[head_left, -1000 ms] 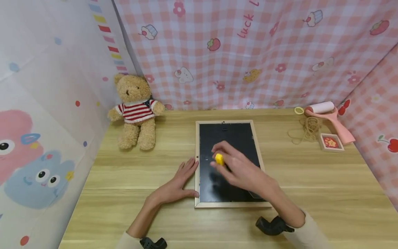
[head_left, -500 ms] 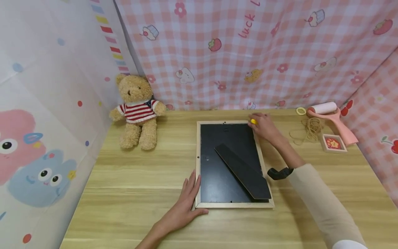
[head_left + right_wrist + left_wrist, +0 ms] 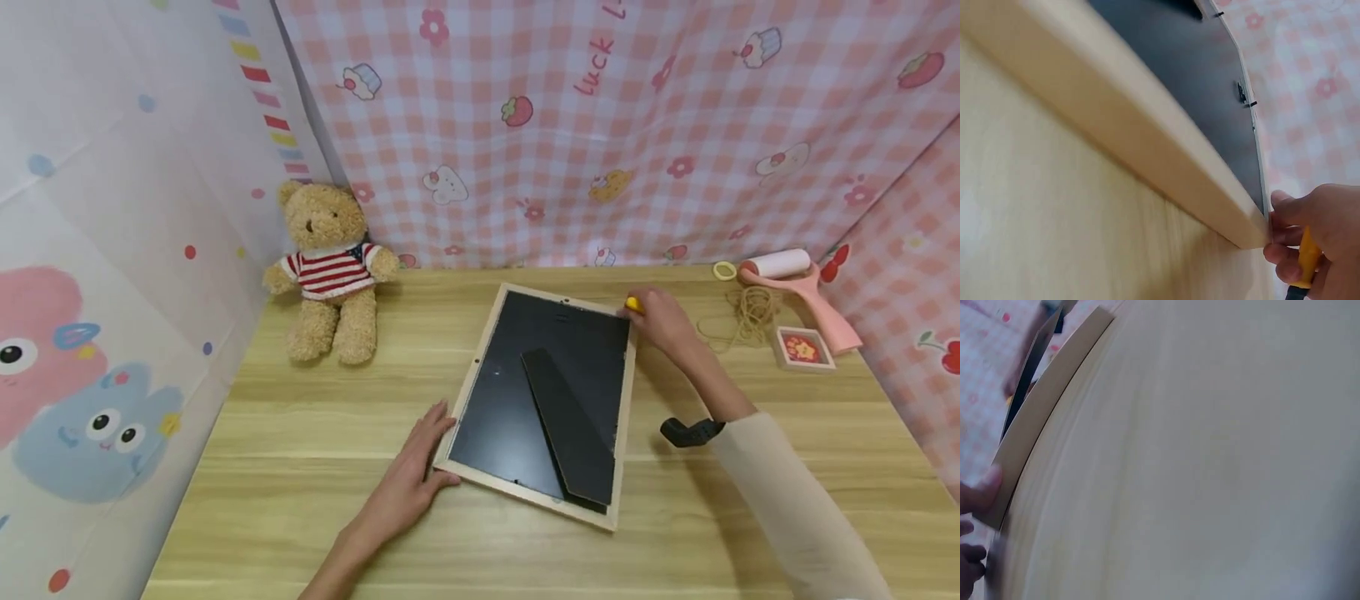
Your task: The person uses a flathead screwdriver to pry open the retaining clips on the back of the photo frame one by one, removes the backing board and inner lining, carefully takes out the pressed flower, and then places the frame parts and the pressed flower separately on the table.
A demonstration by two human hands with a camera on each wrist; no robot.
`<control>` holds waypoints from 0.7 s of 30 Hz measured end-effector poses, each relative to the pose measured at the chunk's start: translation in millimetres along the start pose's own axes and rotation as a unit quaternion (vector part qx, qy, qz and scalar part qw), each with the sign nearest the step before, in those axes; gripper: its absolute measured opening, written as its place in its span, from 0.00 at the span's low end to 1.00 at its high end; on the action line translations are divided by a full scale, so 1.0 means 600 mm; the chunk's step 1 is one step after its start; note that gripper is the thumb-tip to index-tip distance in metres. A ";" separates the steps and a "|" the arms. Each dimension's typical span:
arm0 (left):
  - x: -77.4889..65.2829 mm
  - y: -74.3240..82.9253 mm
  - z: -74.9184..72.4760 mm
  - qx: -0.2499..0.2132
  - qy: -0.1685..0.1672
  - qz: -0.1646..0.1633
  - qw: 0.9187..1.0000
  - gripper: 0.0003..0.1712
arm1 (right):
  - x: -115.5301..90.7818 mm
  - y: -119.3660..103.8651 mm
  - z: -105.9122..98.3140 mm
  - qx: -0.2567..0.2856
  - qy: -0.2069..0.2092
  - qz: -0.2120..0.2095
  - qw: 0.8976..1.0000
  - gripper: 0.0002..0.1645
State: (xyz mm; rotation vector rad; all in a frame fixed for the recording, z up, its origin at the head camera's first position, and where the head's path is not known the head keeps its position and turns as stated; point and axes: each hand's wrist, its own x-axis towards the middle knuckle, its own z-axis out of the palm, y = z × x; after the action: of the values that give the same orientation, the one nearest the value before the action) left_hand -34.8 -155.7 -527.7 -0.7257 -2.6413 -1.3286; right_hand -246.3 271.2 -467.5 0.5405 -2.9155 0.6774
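Observation:
A picture frame (image 3: 525, 497) with a pale wooden rim lies face down, turned at an angle on the table. Its black backboard (image 3: 487, 425) faces up, and a black easel leg (image 3: 570, 429) stands slightly raised from it. My left hand (image 3: 408, 467) rests at the near left corner, fingers extended along the side and thumb at the near edge. At the far right corner, my right hand (image 3: 663, 321) touches the rim with its fingertips. Tucked in that hand is a small yellow tool (image 3: 1310, 253) with a black end; its exact kind is hidden by the fingers.
A teddy bear (image 3: 330, 250) in a striped shirt sits at the back left. Toward the back right lie a pink-handled lint roller (image 3: 813, 304), a tangle of twine (image 3: 753, 310), a yellow ring (image 3: 724, 271) and a small box (image 3: 802, 348). Patterned cloth (image 3: 562, 167) hangs behind.
My right hand moved from above the backboard to the frame's far right corner, keeping the yellow tool. The frame has since rotated clockwise. My left hand slid to the near left corner.

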 end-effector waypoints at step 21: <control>0.030 -0.008 -0.008 -0.018 0.036 -0.194 0.980 0.26 | -0.074 0.171 0.069 0.007 0.033 0.039 0.999 0.24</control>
State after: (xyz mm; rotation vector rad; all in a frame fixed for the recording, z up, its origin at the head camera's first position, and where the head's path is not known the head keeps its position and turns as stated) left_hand -53.4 -155.1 -522.9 -0.1585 -2.8019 -1.4565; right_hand -242.8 352.8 -554.0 0.3977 -2.8849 0.7109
